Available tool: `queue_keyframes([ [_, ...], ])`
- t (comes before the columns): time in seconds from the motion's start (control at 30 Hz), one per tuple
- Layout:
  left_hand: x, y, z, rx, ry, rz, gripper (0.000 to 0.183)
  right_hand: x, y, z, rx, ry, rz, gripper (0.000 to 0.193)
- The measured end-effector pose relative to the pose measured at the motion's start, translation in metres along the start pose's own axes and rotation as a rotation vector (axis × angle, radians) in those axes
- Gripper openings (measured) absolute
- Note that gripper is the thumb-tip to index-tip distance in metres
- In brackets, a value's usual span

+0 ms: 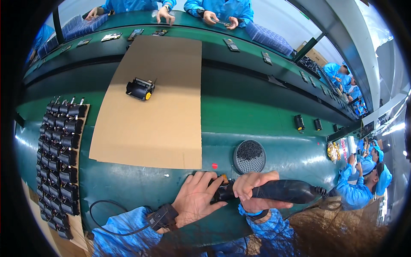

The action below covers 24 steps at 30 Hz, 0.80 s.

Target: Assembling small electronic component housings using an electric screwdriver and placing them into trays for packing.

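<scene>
In my right hand (257,188) is a black electric screwdriver (287,191), lying nearly level with its cord end to the right. My right fingers are wrapped round its front end. My left hand (198,199) is closed at the fingertips on a small black plastic housing (221,195) with an orange piece on its top. The screwdriver's tip end meets the housing's right side; my right fingers hide the exact contact. Just beyond my hands stands a round grey dish (238,166) holding many small black screws (249,150).
A cardboard sheet (150,132) lies ahead, with one black housing with a yellow wheel (140,89) on it. Rows of black housings (60,158) stand at left. Circuit boards (231,45) lie along the green conveyor (248,100). Co-workers' hands (220,20) work at the far side.
</scene>
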<state>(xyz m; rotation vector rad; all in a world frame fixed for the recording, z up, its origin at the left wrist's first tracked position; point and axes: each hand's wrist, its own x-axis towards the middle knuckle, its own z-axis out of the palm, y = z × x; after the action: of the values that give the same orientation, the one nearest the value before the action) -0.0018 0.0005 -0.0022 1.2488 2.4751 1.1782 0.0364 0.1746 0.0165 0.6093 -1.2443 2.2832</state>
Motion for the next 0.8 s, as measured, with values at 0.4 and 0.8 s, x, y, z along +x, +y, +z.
queue_keyframes([
  [0.4, 0.000, -0.001, 0.001, 0.011, -0.011, 0.008, 0.068, 0.000, 0.006, -0.007, -0.076, -0.102, 0.089, 0.089],
  [0.8, 0.000, 0.000, 0.000, 0.080, -0.036, 0.033, 0.068, 0.007, -0.005, 0.000, -0.047, 0.232, 0.042, 0.085],
])
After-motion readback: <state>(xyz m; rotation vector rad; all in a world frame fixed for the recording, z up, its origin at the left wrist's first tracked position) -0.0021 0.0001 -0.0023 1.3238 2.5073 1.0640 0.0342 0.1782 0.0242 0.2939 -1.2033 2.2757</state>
